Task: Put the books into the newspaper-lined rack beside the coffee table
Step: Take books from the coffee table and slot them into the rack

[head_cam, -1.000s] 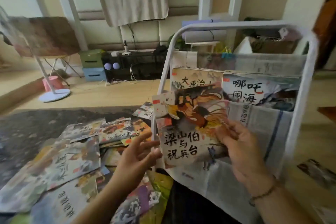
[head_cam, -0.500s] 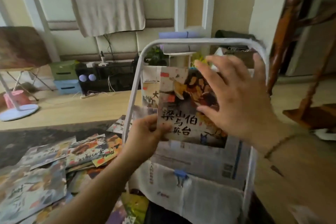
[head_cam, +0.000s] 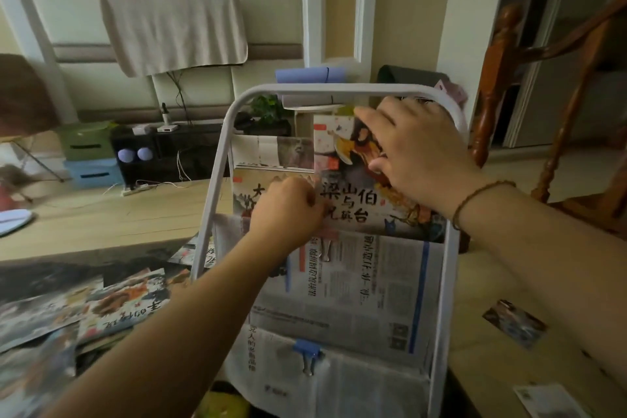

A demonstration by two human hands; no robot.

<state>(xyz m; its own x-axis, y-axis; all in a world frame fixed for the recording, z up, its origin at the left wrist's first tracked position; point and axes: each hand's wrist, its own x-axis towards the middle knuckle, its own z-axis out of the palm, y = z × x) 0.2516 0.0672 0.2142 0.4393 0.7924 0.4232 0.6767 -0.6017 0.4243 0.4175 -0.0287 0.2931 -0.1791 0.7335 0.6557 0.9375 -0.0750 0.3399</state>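
At frame centre, the left hand pinches the book standing in the rack; the right hand presses flat-fingered against its cover.

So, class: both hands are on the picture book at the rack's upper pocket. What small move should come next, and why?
Probably press the picture book further down into the newspaper pocket, then let go. Much of its cover shows above the pocket's edge, the right hand lies on its top and the left hand pinches its left edge.
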